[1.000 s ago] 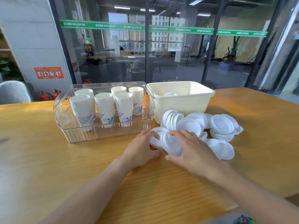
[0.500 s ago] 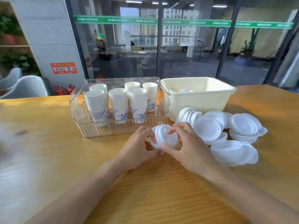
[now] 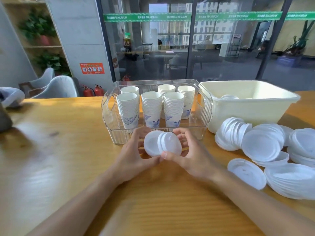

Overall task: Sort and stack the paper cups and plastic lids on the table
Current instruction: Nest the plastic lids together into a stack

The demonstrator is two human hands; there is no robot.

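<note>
We hold a small bunch of white plastic lids between both hands: our left hand curls round it at 9 o'clock, our right hand at 3 o'clock, thumbs meeting beneath. At 12 o'clock from the bunch sits a clear bin with six stacks of paper cups. A cream tub stands at 2 o'clock, and loose lids lie piled at 3 o'clock on the wooden table.
</note>
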